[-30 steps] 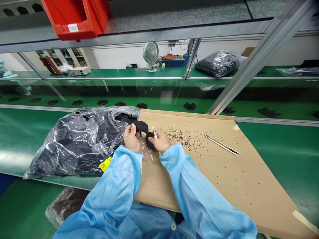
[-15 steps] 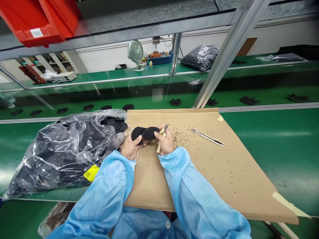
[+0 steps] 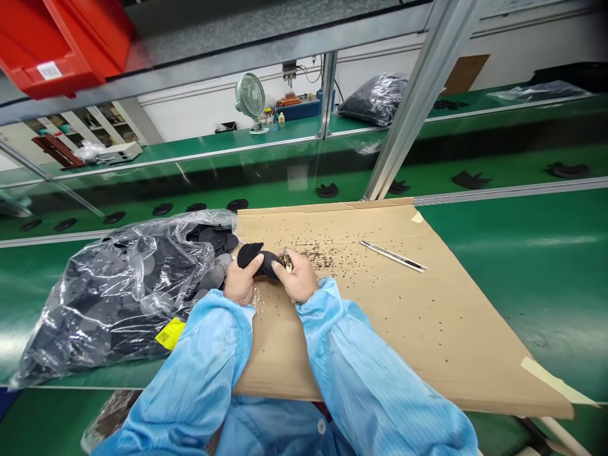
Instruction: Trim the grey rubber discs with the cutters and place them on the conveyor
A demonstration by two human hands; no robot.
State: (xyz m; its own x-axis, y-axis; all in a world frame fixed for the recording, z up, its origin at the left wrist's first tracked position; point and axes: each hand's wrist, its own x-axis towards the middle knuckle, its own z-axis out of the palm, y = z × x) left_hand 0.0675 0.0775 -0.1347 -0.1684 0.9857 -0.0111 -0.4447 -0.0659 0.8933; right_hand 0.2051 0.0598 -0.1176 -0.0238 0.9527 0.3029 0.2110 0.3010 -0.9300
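Several thin black discs (image 3: 247, 254) are gripped by my left hand (image 3: 240, 282), its thumb on top of them. My right hand (image 3: 300, 278) pinches the right-hand disc of the group (image 3: 268, 263) and also holds small pliers (image 3: 287, 259), mostly hidden in the palm. Both hands are close together above brown paper (image 3: 361, 329). Small black bits (image 3: 319, 255) lie scattered on the paper beyond and to the right of my hands. To the left, a clear bag (image 3: 114, 297) bulges with more black discs.
A slim cutter-like tool (image 3: 393, 256) lies on the paper at the right. Behind, black pieces (image 3: 327, 190) sit in a row on a green surface. A metal post (image 3: 403, 107) rises beyond the paper, and a red bin (image 3: 71, 44) hangs upper left.
My right hand has moved left and slightly down, closer to my left hand. The right-hand disc has turned from flat to tilted. The pliers now show less, tucked against the fingers.
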